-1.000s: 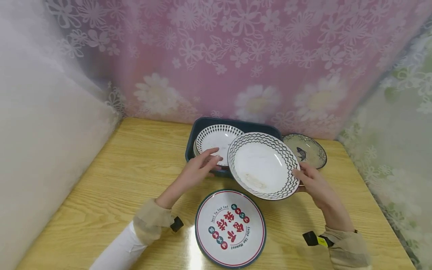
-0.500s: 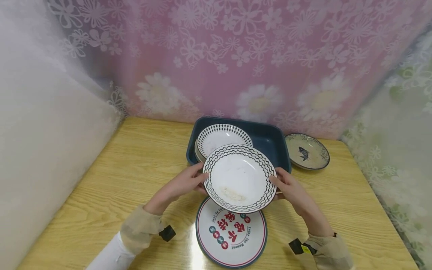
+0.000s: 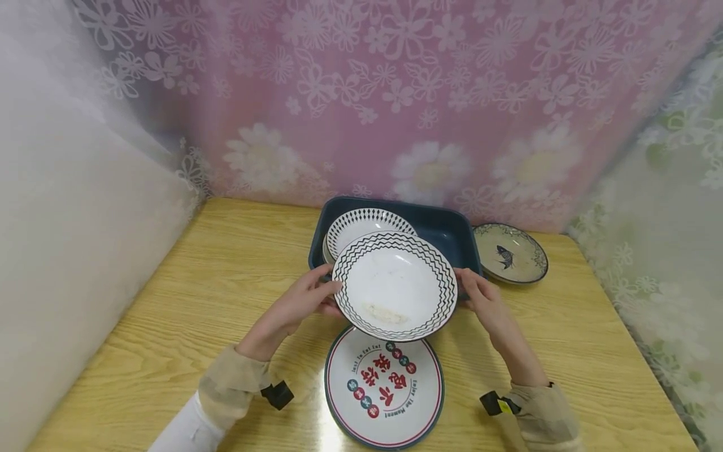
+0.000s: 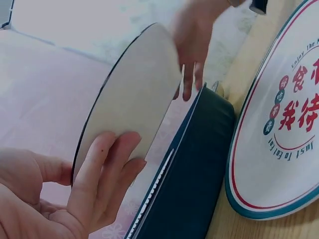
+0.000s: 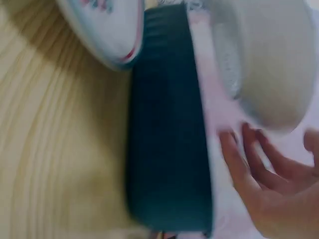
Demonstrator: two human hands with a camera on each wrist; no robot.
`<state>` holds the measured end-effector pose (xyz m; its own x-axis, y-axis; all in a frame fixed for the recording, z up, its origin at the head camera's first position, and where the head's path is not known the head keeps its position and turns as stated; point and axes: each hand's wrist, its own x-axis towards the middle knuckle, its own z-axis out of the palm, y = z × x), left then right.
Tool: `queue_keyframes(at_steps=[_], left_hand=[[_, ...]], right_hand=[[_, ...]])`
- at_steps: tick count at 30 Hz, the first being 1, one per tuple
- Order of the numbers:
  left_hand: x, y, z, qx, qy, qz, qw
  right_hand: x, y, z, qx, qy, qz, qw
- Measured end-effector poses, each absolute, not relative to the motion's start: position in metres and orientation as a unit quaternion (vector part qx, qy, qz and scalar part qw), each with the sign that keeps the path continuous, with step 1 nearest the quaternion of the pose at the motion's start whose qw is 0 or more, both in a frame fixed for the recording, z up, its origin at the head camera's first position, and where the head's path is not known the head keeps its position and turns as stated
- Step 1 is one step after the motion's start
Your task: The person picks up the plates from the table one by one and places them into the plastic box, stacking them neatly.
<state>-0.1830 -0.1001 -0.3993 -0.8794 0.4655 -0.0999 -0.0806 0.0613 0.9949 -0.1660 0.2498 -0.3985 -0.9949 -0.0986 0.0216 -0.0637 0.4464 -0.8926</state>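
Left hand (image 3: 305, 301) is clamped on the zigzag plate (image 3: 395, 292): thumb on the rim, fingers spread against the underside. Right hand (image 3: 486, 307) is at the opposite rim with fingers apart; right wrist view shows a gap between fingertips and plate, so no grip on that side.

Nearest: tan cuffs on both forearms, left cuff (image 3: 234, 380) over a white sleeve (image 3: 186, 424), right cuff (image 3: 545, 411). Small black block at each wrist, left block (image 3: 277, 394) and right block (image 3: 492, 403), the right one with a yellow-green mark.

Red-letter plate (image 3: 386, 392) lies on the tabletop (image 3: 226, 270) between the forearms. White, green edge, thin red ring inside it, red characters mid-plate, "Enjoy The Moment" along one side. Far edge is hidden by the zigzag plate in head view.

Zigzag plate is up in the air over the near side of the tray, face toward the head camera. White centre, black zigzag lines round the rim, yellowish smudge on the near part. Underside is plain and pale. Exact tilt hard to read.

Dark teal tray (image 3: 452, 242) behind that, on the wood-grain tabletop. Diamond plate (image 3: 367, 225) sits in its left part, at least one more rim under it, near portion covered by the zigzag plate.

Fish plate (image 3: 511, 254) just right of the tray, beige, dark fish motif. Can't tell if it touches the tray.

Backdrop: pink floral curtain (image 3: 350, 107) at the far edge.
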Motion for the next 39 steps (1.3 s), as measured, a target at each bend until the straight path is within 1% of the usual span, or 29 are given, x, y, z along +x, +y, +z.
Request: queue_keyframes(at_steps=[3, 5, 6, 7, 10, 14, 21, 27, 34, 39], left_hand=[[-0.185, -0.100, -0.397, 0.132, 0.698, 0.677, 0.194], [-0.187, -0.102, -0.396, 0.130, 0.699, 0.678, 0.187], [-0.189, -0.102, -0.395, 0.130, 0.699, 0.678, 0.184], [-0.191, -0.103, -0.394, 0.130, 0.701, 0.678, 0.181], [-0.197, -0.105, -0.392, 0.123, 0.702, 0.679, 0.175], [-0.210, -0.106, -0.387, 0.108, 0.698, 0.688, 0.169], [-0.237, -0.104, -0.379, 0.064, 0.694, 0.701, 0.152], [-0.256, -0.096, -0.382, 0.030, 0.703, 0.697, 0.135], [-0.266, -0.090, -0.393, 0.009, 0.727, 0.669, 0.154], [-0.270, -0.088, -0.400, 0.006, 0.734, 0.661, 0.155]], right_hand=[[-0.178, 0.260, -0.410, -0.045, 0.870, -0.487, -0.066], [-0.184, 0.267, -0.418, -0.053, 0.891, -0.441, -0.096], [-0.187, 0.270, -0.421, -0.054, 0.902, -0.416, -0.100], [-0.189, 0.272, -0.424, -0.057, 0.910, -0.399, -0.095], [-0.193, 0.277, -0.433, -0.057, 0.926, -0.369, -0.054], [-0.194, 0.280, -0.441, -0.032, 0.919, -0.393, 0.005], [-0.196, 0.283, -0.445, -0.015, 0.905, -0.418, 0.072], [-0.196, 0.283, -0.446, -0.013, 0.896, -0.439, 0.070], [-0.196, 0.282, -0.448, -0.007, 0.886, -0.459, 0.065], [-0.196, 0.281, -0.450, -0.004, 0.885, -0.462, 0.063]])
